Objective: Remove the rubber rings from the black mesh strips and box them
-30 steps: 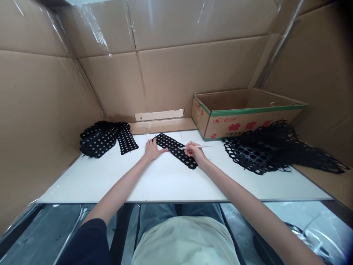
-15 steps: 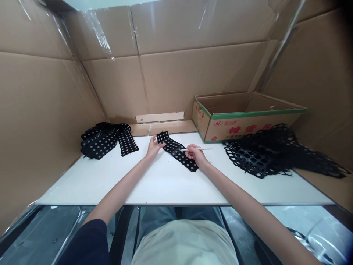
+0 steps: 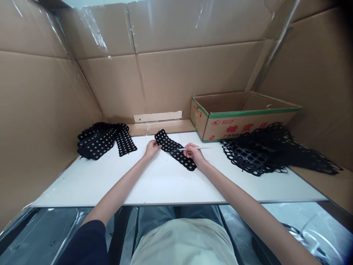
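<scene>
A black perforated fabric strip (image 3: 176, 151) lies slantwise on the white table in front of me. My left hand (image 3: 152, 148) is at its far left edge, fingers drawn together and pinching the border. My right hand (image 3: 194, 154) grips a slim white pen-like stick (image 3: 202, 148), its tip over the middle of the strip. The lower end of the strip lies beside and partly under that hand. To the left is a heap of similar dotted black strips (image 3: 99, 143), one end hanging loose. On the right lies black mesh offcut material (image 3: 256, 154) with large holes.
An open cardboard box (image 3: 248, 118) with green edging stands at the back right, the mesh against its front. Cardboard walls (image 3: 193, 73) enclose the white tabletop (image 3: 154, 187) at the back and both sides. The table's front edge runs close to my body.
The fingers of my left hand have drawn together at the strip's edge, where they were more spread before. My right hand keeps the stick in nearly the same place. The view has shifted slightly.
</scene>
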A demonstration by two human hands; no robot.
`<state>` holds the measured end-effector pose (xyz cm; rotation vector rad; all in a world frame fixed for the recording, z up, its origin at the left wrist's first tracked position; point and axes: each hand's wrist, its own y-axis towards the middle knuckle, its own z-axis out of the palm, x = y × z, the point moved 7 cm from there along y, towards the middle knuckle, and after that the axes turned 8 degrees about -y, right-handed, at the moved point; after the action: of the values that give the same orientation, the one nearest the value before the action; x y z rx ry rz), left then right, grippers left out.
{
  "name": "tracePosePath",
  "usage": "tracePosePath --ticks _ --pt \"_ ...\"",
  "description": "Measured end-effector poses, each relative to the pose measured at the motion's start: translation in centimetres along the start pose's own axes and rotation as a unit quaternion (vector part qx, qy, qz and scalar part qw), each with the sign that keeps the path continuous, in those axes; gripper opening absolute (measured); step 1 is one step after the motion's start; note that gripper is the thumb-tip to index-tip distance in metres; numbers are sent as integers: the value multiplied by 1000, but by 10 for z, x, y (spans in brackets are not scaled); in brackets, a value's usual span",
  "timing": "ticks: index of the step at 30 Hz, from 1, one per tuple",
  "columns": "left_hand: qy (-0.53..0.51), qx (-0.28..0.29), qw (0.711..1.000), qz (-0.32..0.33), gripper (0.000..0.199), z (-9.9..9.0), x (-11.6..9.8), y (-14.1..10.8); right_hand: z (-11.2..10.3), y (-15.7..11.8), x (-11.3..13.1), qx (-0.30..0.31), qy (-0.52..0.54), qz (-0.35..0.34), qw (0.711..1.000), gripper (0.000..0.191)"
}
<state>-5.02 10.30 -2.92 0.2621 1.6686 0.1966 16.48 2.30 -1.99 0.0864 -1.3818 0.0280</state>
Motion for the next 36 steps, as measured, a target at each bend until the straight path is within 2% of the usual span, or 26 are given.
tracePosePath --ticks 2,4,6,11,14,17,21,26,30,33,36 --pt "3 -10 1000 -2 21 -2 1 2 0 0 0 0 -1 1 1000 12" --pt "-28 -22 999 13 15 -2 -4 1 -1 0 0 -2 -3 1 1000 12" --pt "-91 -19 996 -5 16 4 -5 -2 -1 0 0 -3 -4 1 1000 12" --pt "-237 -52 961 -130 17 16 7 -13 -1 0 0 5 -7 2 1000 12" --pt "-243 -8 958 -149 27 24 6 -16 -1 0 -1 4 -4 3 1000 12" --pt "-156 11 980 -124 28 24 0 -18 0 -1 -1 2 -5 3 1000 12" --pt "-40 4 999 -33 36 22 -13 -21 0 -2 0 5 -6 5 1000 14" --pt "33 110 992 48 4 27 -26 -23 -1 -1 -1 5 -11 2 1000 15" --pt "66 211 973 64 18 24 -30 -23 -2 -2 0 3 -18 3 1000 15" --pt "84 226 968 71 28 21 -35 -24 -2 -2 1 1 -29 2 1000 17" --pt "26 210 975 65 35 26 -40 -27 -2 -2 1 1 -32 3 999 17"
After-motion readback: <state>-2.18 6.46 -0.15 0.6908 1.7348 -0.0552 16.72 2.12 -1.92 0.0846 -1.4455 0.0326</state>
